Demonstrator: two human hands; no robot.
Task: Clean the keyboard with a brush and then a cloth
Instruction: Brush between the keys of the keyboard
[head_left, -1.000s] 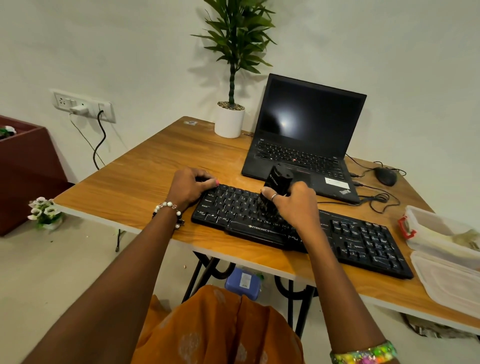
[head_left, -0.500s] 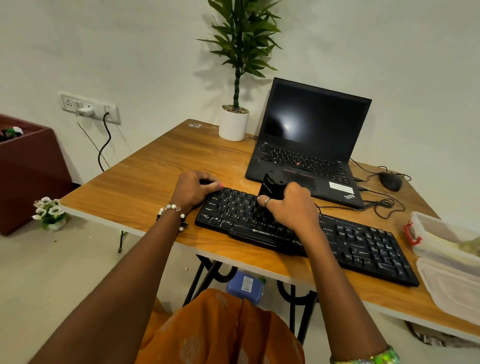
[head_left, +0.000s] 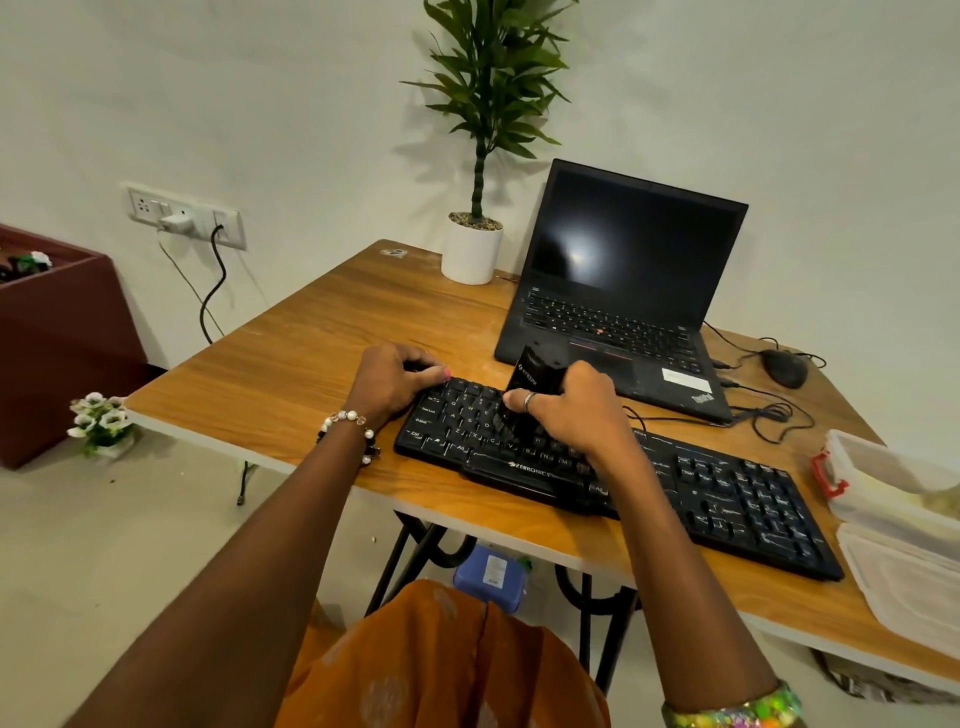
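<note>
The keyboard (head_left: 727, 493), black and full-sized, lies aslant across the near part of the wooden table (head_left: 291, 374), its right end close to the front edge. The right hand (head_left: 574, 410) grips a black brush (head_left: 530, 382) with fingers and thumb curled round its body; the brush stands tilted, bristles down on the keys in the left half of the keyboard. The left hand (head_left: 397, 379) rests on the keyboard's far left corner, fingers bent over the edge and holding it. A beaded bracelet (head_left: 348, 423) circles the left wrist. Just behind the brush sits an open laptop (head_left: 634, 291) with a dark screen. Left of the laptop stands a potted plant (head_left: 472, 249) in a white pot. A mouse (head_left: 784, 366) with a tangled cable lies to the laptop's right. At the table's right edge are a clear plastic container (head_left: 883, 478) and its lid (head_left: 904, 582), just beside the keyboard's right end.
</note>
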